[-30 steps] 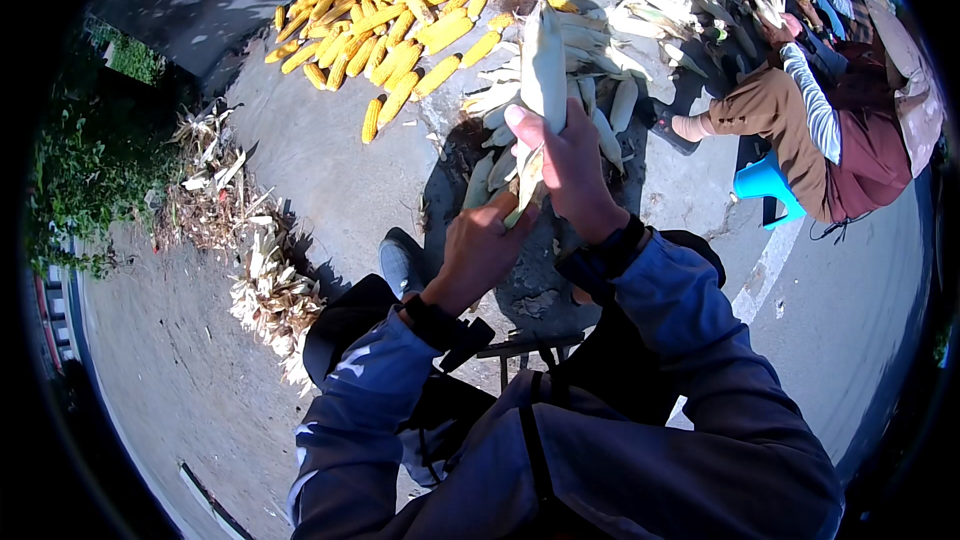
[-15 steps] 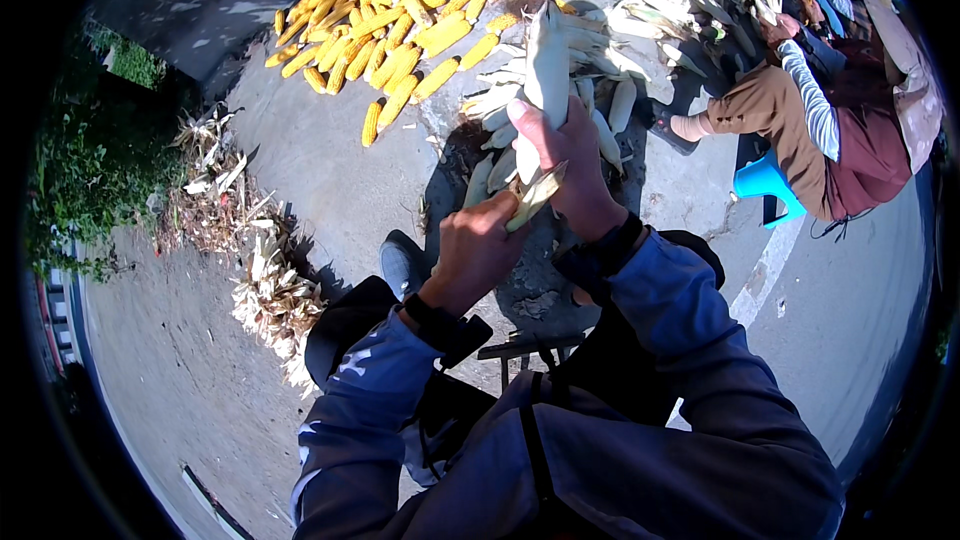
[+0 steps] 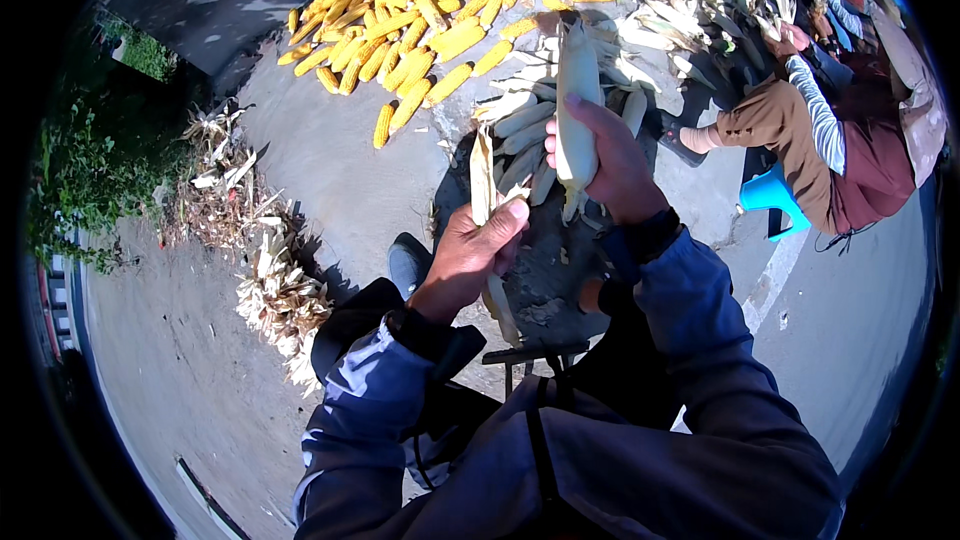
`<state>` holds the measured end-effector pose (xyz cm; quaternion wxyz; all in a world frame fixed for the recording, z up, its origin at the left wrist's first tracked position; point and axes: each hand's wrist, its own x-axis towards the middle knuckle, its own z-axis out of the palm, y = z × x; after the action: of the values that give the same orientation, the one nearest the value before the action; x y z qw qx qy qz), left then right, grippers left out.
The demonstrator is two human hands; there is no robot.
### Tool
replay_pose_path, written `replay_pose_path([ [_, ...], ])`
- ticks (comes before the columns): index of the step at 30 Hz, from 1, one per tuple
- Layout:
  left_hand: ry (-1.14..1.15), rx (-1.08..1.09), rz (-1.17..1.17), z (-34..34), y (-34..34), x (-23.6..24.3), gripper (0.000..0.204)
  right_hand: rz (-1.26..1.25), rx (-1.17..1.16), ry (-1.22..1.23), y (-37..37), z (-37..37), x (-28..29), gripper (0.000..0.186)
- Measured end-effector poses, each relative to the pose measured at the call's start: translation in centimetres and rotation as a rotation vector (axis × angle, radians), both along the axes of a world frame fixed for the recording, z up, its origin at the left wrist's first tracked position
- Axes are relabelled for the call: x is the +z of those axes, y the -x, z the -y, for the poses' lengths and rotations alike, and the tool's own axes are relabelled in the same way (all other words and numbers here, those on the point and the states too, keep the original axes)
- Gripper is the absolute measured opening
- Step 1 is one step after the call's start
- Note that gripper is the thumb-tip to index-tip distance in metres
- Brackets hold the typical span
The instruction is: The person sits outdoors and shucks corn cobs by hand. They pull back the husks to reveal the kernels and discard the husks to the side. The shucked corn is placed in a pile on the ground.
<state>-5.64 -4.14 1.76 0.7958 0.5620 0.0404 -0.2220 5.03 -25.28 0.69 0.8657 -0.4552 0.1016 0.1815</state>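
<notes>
Upright in my right hand point(image 3: 612, 162) is an ear of corn point(image 3: 577, 105) still wrapped in pale husk, its dark tip pointing away from me. The fingers wrap round its lower half. Apart from it, to the left, my left hand point(image 3: 470, 255) is closed on a torn strip of corn husk point(image 3: 482, 175). One end of the strip stands up above the fist, and another piece hangs below it. Beyond both hands lies a heap of unhusked corn ears point(image 3: 522, 125), partly hidden by the held ear.
Bare yellow corn cobs point(image 3: 420, 35) form a large pile at the far side. Dry husks point(image 3: 275, 290) lie heaped to the left, near green plants point(image 3: 100, 160). At the right, a person point(image 3: 800, 130) sits on a blue stool point(image 3: 775, 202), handling corn beside more pale husks point(image 3: 680, 15).
My hands have moved apart. The husk strip has come away from the ear and is in my left hand, which has dropped slightly; the ear has shifted right with my right hand.
</notes>
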Motion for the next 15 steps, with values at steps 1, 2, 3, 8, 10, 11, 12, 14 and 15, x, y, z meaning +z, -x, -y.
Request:
replay_pose_path([
  [1,0.07,0.05,-0.081,-0.3,-0.1,0.0,0.03,0.001,0.051,-0.019,0.1,-0.3,0.0,0.045],
  [2,0.135,0.086,-0.083,-0.6,-0.4,-0.3,0.031,0.018,0.101,-0.045,0.3,-0.5,0.1,0.046],
  [3,0.169,0.104,-0.087,-0.8,-0.7,-0.1,0.031,0.035,0.15,-0.069,0.7,-0.7,0.6,0.047],
  [8,0.156,0.091,-0.114,-1.4,-1.2,0.1,0.034,0.195,0.347,-0.138,2.3,-1.5,2.0,0.059],
  [10,0.124,0.04,-0.124,-1.5,-1.2,0.0,0.038,0.193,0.395,-0.16,2.6,-1.7,2.4,0.062],
  [11,0.121,0.014,-0.103,-1.5,-1.3,0.2,0.039,0.183,0.438,-0.185,2.5,-1.8,2.5,0.062],
  [12,0.119,-0.013,-0.089,-1.3,-1.3,0.6,0.04,0.168,0.477,-0.21,2.7,-1.7,2.4,0.063],
  [14,0.131,-0.037,-0.081,-1.0,-1.3,0.9,0.042,0.178,0.488,-0.189,3.0,-1.8,2.2,0.056],
  [15,0.143,-0.033,-0.088,-1.0,-1.4,0.9,0.043,0.202,0.528,-0.184,2.6,-1.6,2.1,0.054],
])
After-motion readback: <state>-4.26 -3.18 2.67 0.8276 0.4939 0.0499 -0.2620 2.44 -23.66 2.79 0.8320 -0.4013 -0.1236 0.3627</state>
